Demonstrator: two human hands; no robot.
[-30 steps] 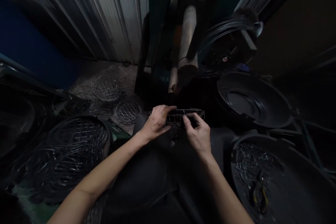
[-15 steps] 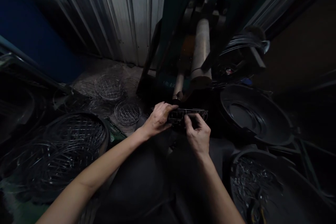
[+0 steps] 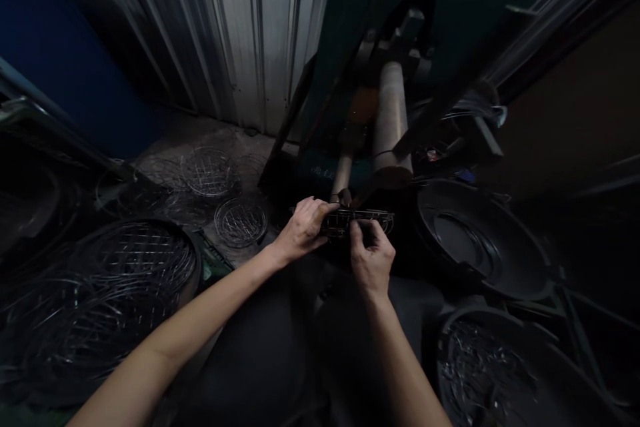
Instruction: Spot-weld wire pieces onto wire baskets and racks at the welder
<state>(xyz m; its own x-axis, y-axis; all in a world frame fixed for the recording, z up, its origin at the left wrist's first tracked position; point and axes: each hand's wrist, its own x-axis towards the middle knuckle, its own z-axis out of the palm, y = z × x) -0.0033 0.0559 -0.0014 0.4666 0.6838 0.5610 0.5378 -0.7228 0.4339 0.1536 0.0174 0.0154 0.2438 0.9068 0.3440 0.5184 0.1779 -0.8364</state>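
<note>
A round wire basket is held on edge just below the rods of a machine. My left hand grips its left side, thumb on top and fingers round the wires. On the right, my right hand is closed in a pinch at the front of the basket. Whether a small piece sits in that pinch is too dark to tell. Right above the basket, the machine's thin rod ends close to my left thumb. The thicker metal cylinder stands beside it.
At left a tub holds stacked wire racks; another wire rack lies on the floor. At right are a black basin with wire rings and a basin of small metal pieces. Corrugated metal wall stands behind.
The view has tilted up slightly, so the machine sits lower in the picture. Both hands keep nearly the same hold at the basket; the right hand shifts slightly left.
</note>
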